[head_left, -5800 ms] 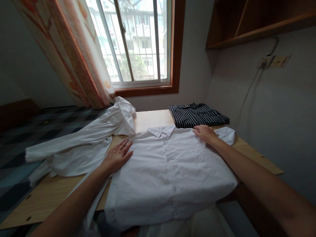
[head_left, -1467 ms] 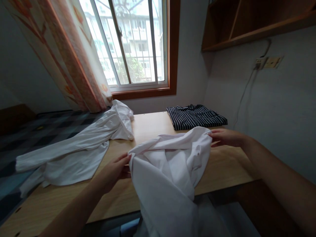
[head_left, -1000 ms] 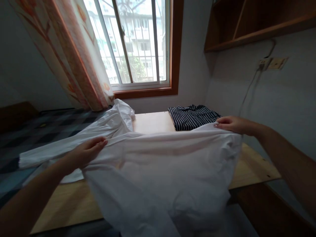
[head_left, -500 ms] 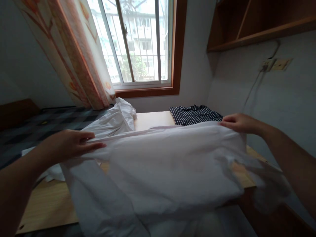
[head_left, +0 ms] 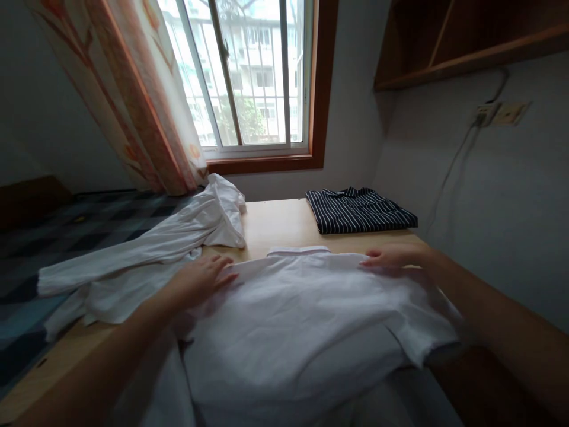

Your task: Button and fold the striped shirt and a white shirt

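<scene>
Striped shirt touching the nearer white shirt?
Apart: the head view shows a strip of pale board running between the striped shirt and the nearer white shirt, collar included.

The window (head_left: pixel 260 74) is bright; a floral curtain (head_left: pixel 133 101) hangs beside it.

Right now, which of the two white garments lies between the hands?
The white shirt with collar toward the window, between left hand and right hand; the rumpled white garment lies beyond the left hand.
</scene>
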The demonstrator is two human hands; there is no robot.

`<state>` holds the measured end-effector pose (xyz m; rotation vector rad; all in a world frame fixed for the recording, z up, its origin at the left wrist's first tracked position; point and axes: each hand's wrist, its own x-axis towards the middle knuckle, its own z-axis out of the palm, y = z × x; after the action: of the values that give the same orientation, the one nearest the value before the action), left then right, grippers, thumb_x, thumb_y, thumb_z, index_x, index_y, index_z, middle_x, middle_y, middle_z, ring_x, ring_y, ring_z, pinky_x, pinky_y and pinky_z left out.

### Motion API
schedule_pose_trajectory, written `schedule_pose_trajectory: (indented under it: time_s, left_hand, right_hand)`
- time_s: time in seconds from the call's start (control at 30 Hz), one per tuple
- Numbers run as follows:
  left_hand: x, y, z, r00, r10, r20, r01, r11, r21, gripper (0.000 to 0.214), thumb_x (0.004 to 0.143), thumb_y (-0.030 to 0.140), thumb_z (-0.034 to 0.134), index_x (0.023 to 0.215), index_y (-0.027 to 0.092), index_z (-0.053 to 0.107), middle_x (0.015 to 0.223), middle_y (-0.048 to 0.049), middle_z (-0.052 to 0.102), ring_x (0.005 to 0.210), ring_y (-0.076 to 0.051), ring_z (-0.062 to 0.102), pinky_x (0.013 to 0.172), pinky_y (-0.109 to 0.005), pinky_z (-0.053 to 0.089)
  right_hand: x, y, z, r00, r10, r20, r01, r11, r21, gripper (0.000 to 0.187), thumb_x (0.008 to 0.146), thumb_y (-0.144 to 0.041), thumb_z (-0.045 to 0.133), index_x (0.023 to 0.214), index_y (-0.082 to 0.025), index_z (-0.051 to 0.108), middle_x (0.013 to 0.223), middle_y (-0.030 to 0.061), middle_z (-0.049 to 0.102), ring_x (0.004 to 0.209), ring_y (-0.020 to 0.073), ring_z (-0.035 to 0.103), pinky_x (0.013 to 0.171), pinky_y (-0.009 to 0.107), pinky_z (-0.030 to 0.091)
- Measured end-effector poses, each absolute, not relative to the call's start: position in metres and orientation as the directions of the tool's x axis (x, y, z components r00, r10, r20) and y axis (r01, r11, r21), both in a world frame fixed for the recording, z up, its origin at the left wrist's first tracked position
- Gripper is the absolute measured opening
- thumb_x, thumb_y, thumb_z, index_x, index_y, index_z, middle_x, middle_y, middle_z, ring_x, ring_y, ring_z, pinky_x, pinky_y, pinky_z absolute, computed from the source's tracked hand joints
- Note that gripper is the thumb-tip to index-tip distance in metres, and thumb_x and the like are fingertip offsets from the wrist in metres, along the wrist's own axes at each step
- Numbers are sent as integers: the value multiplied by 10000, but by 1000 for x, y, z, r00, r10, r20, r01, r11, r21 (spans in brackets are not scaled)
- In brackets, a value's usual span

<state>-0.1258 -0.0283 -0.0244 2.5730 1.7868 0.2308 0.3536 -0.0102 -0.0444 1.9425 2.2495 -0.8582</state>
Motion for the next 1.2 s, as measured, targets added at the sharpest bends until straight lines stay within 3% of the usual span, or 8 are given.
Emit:
schedule_pose_trajectory:
  time_s: [0.2, 0.33, 0.5, 0.7, 0.9, 1.0, 1.1, 1.2]
  left_hand:
    - [-71, -24, -55, 270, 943, 195, 953, -232, -195, 420, 952, 408, 364, 1004, 111, 657, 1046, -198, 690, 1037, -324, 633, 879, -396, 459]
    - [-66, -18, -54, 288, 940, 182, 951, -260, -167, 354, 968, 323, 336, 939, 138, 638, 998, -170, 707, 959, -301, 662, 805, -366, 465]
    - [-65, -14, -43, 283, 927, 246, 957, -255, -140, 357, 999, 343, 284, 1035, 160, 589, 901, -145, 723, 781, -268, 705, 637, -311, 440]
    - [-60, 2, -22, 340, 884, 320, 927, -258, -272, 399, 1015, 337, 240, 1093, 136, 576, 796, -163, 708, 725, -309, 702, 584, -322, 435]
    - [-76, 49, 17, 218, 791, 571, 960, -69, -271, 464, 1032, 387, 177, 1110, 122, 549, 828, -153, 692, 776, -283, 691, 636, -314, 442]
    - [-83, 66, 6, 289, 821, 492, 935, -131, -330, 428, 1025, 355, 222, 1124, 124, 569, 852, -156, 695, 787, -284, 680, 653, -336, 448]
    - [-82, 71, -21, 420, 850, 318, 875, -286, -392, 309, 978, 242, 347, 1076, 134, 619, 947, -173, 696, 886, -306, 661, 702, -380, 466]
    - [-71, 65, -39, 451, 832, 324, 862, -312, -398, 267, 892, 137, 445, 1064, 136, 649, 1112, -195, 655, 1062, -335, 595, 828, -444, 461]
  right_hand:
    - [306, -3, -59, -22, 975, -220, 970, -32, -240, 462, 868, -608, 513, 716, -202, 674, 776, 104, 705, 680, 229, 633, 545, 303, 381]
    - [296, -2, -59, -112, 992, -54, 987, 105, -125, 262, 902, -417, 535, 841, -214, 689, 905, 88, 741, 806, 220, 663, 582, 271, 357]
    - [306, 7, -40, -383, 906, 178, 917, 350, 189, 309, 991, -274, 350, 1050, -174, 637, 938, 129, 724, 768, 217, 655, 607, 279, 326]
    - [319, 49, -4, -416, 829, 374, 877, 258, 404, 336, 1000, -257, 290, 1081, -129, 590, 893, 142, 687, 722, 213, 605, 581, 291, 267]
    - [305, 82, 12, -330, 755, 567, 914, 104, 393, 377, 1026, -259, 216, 1127, -121, 553, 895, 130, 674, 752, 217, 601, 584, 301, 239]
    - [295, 90, -2, -274, 784, 557, 938, 92, 333, 368, 1025, -257, 236, 1155, -115, 550, 941, 148, 683, 796, 232, 617, 608, 304, 270]
    - [285, 93, -27, -303, 862, 406, 934, 185, 305, 320, 1003, -218, 307, 1122, -131, 590, 970, 149, 696, 862, 246, 625, 676, 314, 324]
    - [270, 91, -46, -301, 901, 312, 935, 215, 282, 304, 968, -168, 366, 1125, -147, 625, 1072, 160, 683, 1002, 280, 593, 816, 368, 358]
